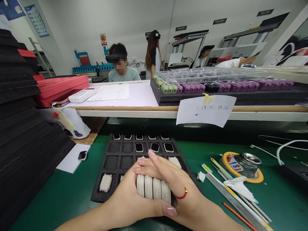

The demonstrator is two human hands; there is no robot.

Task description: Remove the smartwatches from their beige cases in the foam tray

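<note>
A green bench (64,196) spanned the lower frame. A black foam tray (112,162) lay at lower centre, partly hidden by the left hand (130,199) and right hand (180,179), both clasped around four pale watch cases (153,187), side by side at bottom centre.

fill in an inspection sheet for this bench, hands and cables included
surface: green benchtop, carrying a black foam tray
job's things: at least four pale watch cases side by side between the hands; more watches sit in the tray, and one dark-faced watch lies on white paper
clutter: toothbrush, orange stick, crumpled tissue and a glass jar by a yellow tape roll, all at right
left hand: closed around the watch cases
right hand: closed around them too, red bracelet on
cables: white cable at far right
surroundings: black foam stack at left, handwritten note on the shelf edge, other people beyond
</note>
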